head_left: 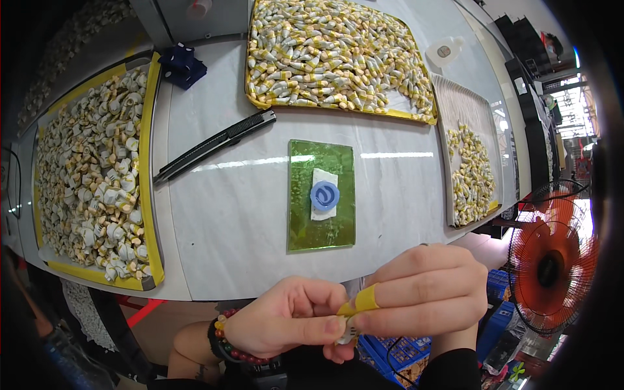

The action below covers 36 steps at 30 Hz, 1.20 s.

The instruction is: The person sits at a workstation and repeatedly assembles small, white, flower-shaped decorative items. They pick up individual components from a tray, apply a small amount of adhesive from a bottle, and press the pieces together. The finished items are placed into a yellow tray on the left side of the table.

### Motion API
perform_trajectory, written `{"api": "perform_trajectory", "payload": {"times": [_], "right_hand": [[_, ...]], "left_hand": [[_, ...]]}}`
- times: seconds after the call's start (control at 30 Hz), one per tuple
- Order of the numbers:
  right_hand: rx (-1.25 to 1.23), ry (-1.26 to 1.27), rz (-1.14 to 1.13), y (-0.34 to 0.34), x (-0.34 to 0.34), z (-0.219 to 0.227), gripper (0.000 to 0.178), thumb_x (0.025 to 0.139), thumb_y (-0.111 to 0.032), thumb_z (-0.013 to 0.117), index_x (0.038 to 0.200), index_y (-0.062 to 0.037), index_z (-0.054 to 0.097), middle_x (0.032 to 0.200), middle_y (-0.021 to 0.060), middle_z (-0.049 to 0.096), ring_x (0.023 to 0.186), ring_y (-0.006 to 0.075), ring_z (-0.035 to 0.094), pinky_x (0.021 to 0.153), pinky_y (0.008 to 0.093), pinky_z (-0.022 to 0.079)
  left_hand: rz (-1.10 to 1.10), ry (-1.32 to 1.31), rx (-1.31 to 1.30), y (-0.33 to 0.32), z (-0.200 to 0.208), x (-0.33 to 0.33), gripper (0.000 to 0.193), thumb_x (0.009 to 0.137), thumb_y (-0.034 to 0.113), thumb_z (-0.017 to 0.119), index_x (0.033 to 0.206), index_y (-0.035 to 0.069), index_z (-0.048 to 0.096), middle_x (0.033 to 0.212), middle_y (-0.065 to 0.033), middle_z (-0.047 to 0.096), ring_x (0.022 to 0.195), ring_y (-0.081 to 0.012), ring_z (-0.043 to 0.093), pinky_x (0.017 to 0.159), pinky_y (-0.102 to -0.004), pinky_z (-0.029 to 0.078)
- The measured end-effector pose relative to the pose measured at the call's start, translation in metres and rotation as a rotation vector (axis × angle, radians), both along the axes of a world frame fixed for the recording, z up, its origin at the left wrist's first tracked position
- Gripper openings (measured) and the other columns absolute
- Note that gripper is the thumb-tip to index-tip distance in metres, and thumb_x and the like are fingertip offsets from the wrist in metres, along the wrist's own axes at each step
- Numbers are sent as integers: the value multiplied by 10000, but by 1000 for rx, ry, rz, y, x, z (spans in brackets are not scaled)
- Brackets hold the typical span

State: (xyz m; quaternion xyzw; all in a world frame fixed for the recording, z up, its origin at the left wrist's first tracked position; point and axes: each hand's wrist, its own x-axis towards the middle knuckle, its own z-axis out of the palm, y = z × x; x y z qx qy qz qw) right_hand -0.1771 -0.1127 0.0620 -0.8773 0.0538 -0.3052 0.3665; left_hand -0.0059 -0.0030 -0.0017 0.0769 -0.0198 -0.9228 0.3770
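Observation:
Just beyond my lap, at the near edge of the table, my left hand [296,318] and my right hand [422,296] meet. Between their fingertips is a small white piece with dark marks [348,333], mostly covered by the fingers. A yellow band [366,298] wraps a finger of the right hand. Both hands are closed in a pinch on the piece. Ahead of them lies a green glass-like plate [322,234]. A folded white pad [324,175] rests on it, with a round blue cup or cap [324,195] on top.
Trays of small pieces stand left [155,227], at the back [344,109] and right [445,162]. A black utility knife [214,145] lies between the left tray and plate. Dark blue cloth [184,67] and a white bottle [443,52] sit farther back. An orange fan [549,266] stands right.

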Motion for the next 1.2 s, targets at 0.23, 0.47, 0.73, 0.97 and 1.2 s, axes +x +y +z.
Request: {"api": "perform_trajectory", "payload": {"times": [0.23,0.47,0.73,0.97,1.2], "right_hand": [[141,31,-102,6,-3,-5,202,666,40,679,867,21,677,792,104,635,657,204,618,597,269,518],[244,0,-166,10,-1,-9,260,630,64,701,881,0,688,749,86,640,648,206,621,581,270,511],[121,11,-67,7,-6,-6,210,669,12,690,879,-1,686,823,90,632,692,198,627,603,268,518],[53,-28,-178,17,-8,-6,63,702,-12,670,764,-20,679,812,91,652,679,194,629,565,251,524],[-81,43,-24,14,-16,8,81,736,-26,638,796,-7,690,853,105,651,728,205,619,612,282,507]], "left_hand": [[-8,88,20,2,-6,0,297,905,274,588,962,-6,504,854,-95,644,758,-119,631,723,-247,521],[-43,94,18,6,-14,-6,343,912,330,561,964,-2,495,858,-105,647,754,-134,637,731,-263,527],[30,-29,-95,-1,-6,4,257,917,203,572,1029,-24,526,905,-98,644,812,-122,630,752,-255,518],[354,-567,-283,1,13,0,355,758,115,757,1018,-64,594,897,-123,657,795,-160,632,712,-271,496],[446,-962,-745,-2,12,9,367,654,44,816,945,-81,632,862,-168,663,760,-206,644,669,-273,492]]}}
